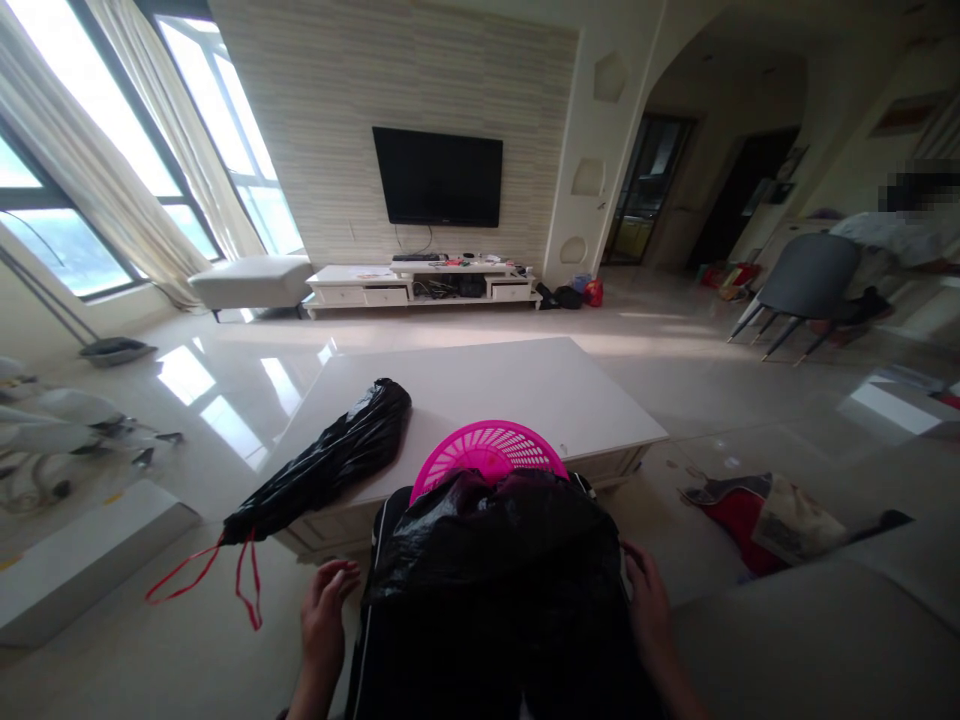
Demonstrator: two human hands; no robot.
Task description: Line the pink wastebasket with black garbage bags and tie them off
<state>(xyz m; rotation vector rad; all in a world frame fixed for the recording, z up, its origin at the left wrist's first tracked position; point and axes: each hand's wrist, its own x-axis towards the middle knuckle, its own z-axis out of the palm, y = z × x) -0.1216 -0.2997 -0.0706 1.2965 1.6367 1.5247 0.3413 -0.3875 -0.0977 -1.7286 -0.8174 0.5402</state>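
A pink plastic basket (pixel 491 440) with slotted sides rests at my lap, against the near edge of the white table. A black plastic bag (pixel 495 530) lies over its near side and spreads across my legs, hiding most of the basket. My left hand (pixel 322 610) hovers left of the bag, fingers loosely bent and apart, holding nothing I can see. My right hand (pixel 646 590) is close beside the bag's right edge with its fingers loosely extended; whether they touch it is unclear. A rolled bundle of black garbage bags (pixel 337 450) with red drawstrings lies on the table's left.
The white table (pixel 517 375) stands before me. A white box (pixel 90 560) is on the floor at left. Clothing (pixel 780 520) lies on the right, near a grey seat (pixel 825 640). Farther back are a TV stand (pixel 352 285) and a person by a grey chair (pixel 814 275).
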